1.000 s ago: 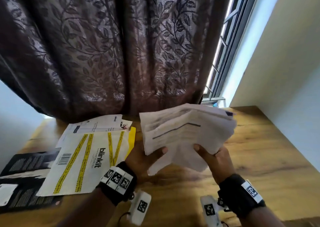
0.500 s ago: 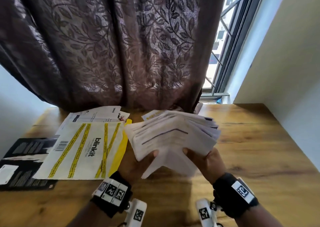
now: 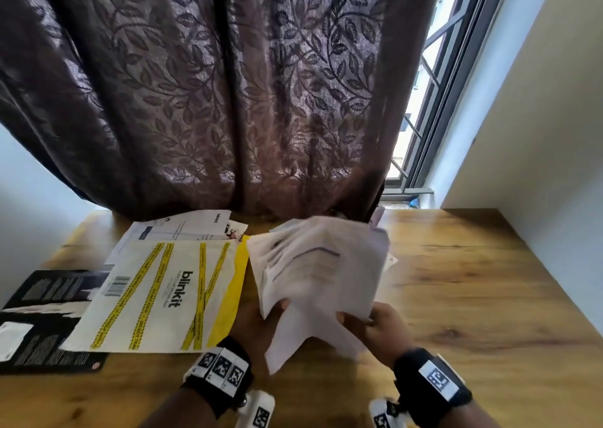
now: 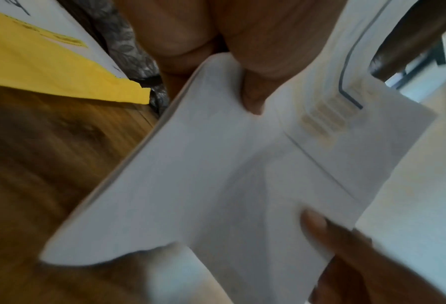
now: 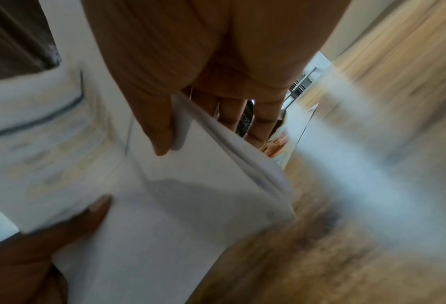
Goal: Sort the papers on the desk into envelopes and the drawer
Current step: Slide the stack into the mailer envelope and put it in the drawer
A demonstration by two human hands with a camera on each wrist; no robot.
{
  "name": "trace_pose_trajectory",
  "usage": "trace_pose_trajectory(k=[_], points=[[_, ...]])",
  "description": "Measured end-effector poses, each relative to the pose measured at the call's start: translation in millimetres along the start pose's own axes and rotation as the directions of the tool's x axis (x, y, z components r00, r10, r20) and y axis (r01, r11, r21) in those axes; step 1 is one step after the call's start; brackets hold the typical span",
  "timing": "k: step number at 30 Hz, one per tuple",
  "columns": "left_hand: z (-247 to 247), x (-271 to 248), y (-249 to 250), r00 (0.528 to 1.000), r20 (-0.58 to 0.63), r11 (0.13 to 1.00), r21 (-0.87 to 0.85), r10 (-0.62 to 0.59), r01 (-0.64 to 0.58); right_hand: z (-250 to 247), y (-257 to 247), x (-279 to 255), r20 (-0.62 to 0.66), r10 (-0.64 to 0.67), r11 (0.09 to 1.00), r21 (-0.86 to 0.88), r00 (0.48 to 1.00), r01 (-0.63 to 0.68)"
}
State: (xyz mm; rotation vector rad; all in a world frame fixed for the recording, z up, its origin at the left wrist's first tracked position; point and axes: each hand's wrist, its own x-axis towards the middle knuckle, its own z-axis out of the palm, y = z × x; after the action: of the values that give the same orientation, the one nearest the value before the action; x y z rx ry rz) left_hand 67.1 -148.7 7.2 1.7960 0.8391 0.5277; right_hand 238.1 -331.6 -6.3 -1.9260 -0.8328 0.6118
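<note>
Nearest me, my left hand [image 3: 261,326] and right hand [image 3: 381,328] each keep a grip on the near edge of the stack of papers [image 3: 318,271], thumbs on top and the other fingers underneath. The stack is raised off the counter [image 3: 473,297], blurred, its sheets fanned. I judge this the gathering step; next I need to square the sheets and pick which go in an envelope. Left of it lies the blinkit envelope [image 3: 156,294], and further back, the curtain [image 3: 228,85].
</note>
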Motion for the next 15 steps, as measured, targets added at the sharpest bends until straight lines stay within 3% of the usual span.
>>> trace_pose_trajectory(k=[4,8,12,15], points=[[-33,23,-6,0.988,-0.068,0.956,-0.271,-0.137,0.114,-3,-22,0,0.058,-0.027,0.955,0.297,0.998,0.008],[-54,24,-9,0.986,-0.095,0.897,-0.434,-0.139,0.084,24,-37,4,0.065,0.059,0.810,0.580,0.996,-0.085],[-55,18,-5,0.982,0.042,0.786,-0.594,-0.184,0.173,63,-54,11,0.110,0.180,0.623,0.757,0.977,-0.200],[-51,17,-10,0.969,0.151,0.720,-0.649,-0.193,0.245,77,-63,16,0.099,0.218,0.555,0.806,0.971,-0.207]])
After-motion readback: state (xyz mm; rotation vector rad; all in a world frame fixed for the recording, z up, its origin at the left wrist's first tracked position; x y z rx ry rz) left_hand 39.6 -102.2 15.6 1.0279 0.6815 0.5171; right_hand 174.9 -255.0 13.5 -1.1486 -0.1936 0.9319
